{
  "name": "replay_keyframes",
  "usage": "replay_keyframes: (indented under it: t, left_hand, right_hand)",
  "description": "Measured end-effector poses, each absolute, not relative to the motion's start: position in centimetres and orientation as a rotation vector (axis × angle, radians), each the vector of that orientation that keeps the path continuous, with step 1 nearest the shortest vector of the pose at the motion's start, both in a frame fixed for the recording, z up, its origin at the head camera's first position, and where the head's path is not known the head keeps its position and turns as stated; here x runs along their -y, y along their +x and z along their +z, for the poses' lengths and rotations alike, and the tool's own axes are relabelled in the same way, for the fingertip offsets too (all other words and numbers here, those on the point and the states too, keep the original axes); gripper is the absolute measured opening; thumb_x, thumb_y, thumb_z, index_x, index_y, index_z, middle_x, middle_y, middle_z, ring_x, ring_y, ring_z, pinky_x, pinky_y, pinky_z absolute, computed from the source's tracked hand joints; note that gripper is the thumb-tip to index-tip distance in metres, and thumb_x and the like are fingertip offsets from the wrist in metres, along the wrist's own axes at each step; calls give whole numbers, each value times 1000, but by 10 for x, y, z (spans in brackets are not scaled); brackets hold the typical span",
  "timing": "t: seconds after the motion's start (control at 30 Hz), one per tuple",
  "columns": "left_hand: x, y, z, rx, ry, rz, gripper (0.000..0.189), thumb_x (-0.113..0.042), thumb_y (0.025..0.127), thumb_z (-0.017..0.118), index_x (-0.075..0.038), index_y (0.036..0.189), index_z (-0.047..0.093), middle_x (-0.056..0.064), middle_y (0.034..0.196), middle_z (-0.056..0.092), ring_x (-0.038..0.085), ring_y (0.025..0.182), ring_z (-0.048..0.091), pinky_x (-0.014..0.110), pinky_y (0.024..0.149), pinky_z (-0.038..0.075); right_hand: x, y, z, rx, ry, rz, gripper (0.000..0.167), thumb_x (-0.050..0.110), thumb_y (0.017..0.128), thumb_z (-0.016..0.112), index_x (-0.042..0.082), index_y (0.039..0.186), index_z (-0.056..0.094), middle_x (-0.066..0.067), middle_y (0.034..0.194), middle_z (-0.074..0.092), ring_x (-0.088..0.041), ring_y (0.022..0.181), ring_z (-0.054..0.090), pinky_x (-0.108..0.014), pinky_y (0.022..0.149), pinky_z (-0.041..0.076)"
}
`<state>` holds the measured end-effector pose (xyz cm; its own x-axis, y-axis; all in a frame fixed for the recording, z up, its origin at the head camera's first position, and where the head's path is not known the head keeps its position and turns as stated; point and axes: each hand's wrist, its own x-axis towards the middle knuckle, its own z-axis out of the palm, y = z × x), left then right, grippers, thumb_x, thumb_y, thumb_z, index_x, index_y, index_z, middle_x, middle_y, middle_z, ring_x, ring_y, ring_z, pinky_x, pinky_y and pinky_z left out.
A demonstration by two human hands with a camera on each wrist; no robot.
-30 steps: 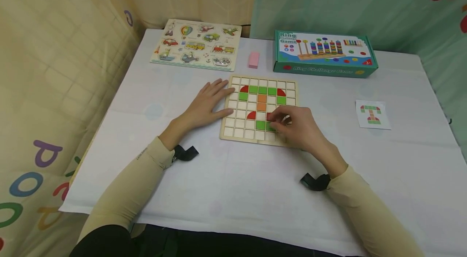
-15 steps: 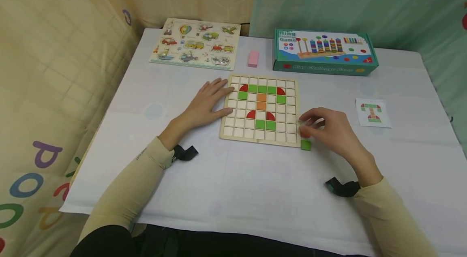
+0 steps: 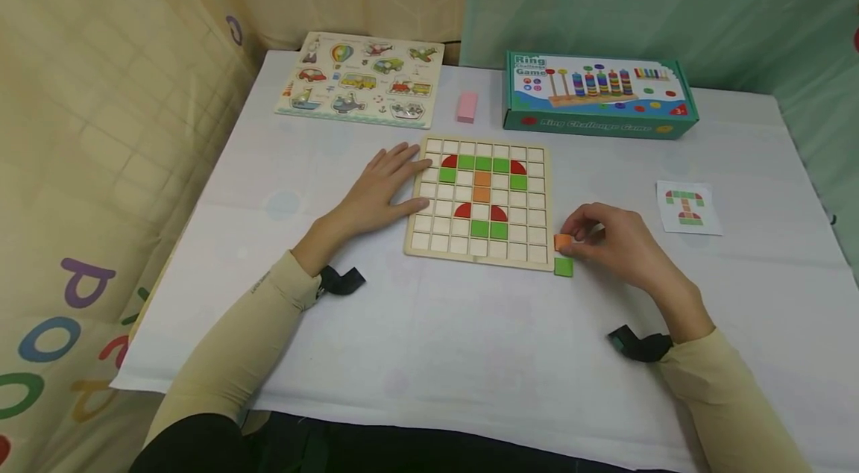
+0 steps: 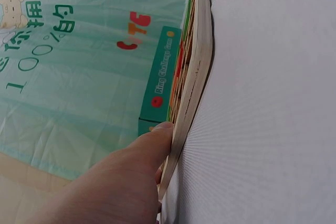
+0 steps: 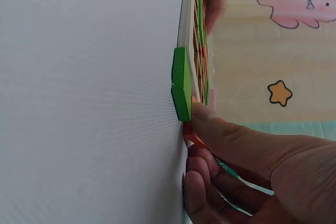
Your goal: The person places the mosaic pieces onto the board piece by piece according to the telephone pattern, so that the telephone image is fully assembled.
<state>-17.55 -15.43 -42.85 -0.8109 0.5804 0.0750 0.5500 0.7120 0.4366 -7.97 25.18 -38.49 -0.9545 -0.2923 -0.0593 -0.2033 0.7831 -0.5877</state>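
A wooden grid board (image 3: pixel 528 236) lies on the table, with red quarter-circle tiles (image 3: pixel 499 214), green square tiles (image 3: pixel 479 228) and two orange square tiles (image 3: pixel 482 194) in its cells. My left hand (image 3: pixel 382 189) rests at the board's left edge, fingers spread and straight, with thumb and fingertips over the rim; the left wrist view shows the thumb (image 4: pixel 152 142) along that edge. Just off the board's right edge, my right hand (image 3: pixel 614 242) pinches an orange square tile (image 3: pixel 562 242) between thumb and fingers. A loose green square tile (image 3: pixel 564 267) lies on the table beside it.
A small pattern card (image 3: pixel 687 208) lies to the right. Along the back stand a vehicle picture puzzle (image 3: pixel 362 81), a pink block (image 3: pixel 467 107) and a green Ring Challenge Game box (image 3: pixel 597 96). Curtains close off the back and left sides.
My right hand has left the red quarter-circle tile in the board's lower part, moved right off the board and taken hold of an orange tile. The left hand has not moved.
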Motion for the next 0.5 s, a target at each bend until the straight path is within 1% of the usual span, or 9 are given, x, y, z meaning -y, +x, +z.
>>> replay_keyframes:
  t: [0.13,0.27,0.37,0.5]
  left_hand:
    - [154,-175,-429,-2835,935,695,72,-51,101,65,-20,162,42,11,175,24,31,165,12,49,135,2]
    - [153,-175,-429,-2837,938,695,72,-50,101,66,-19,162,43,12,175,25,32,165,12,49,135,2]
    - [153,-175,-428,-2839,942,700,72,-50,101,66,-19,162,43,12,175,25,32,164,12,49,135,3]
    - [153,-174,-426,-2836,938,708,71,-49,101,67,-18,161,43,13,175,25,32,164,13,50,135,3]
  right_hand:
    - [-252,-80,-386,-2831,-405,-928,19,18,88,89,15,99,74,0,87,68,-18,86,60,-16,75,54]
    - [-250,-80,-384,-2897,-435,-976,17,18,87,89,16,95,74,2,83,68,-15,82,61,-13,74,54]
    - [-245,-84,-380,-2948,-465,-1019,16,18,88,88,15,96,74,1,84,70,-15,81,62,-11,74,53]
    - [-229,-92,-373,-2949,-447,-1080,14,17,92,84,12,100,75,-3,90,73,-17,85,65,-8,76,52]
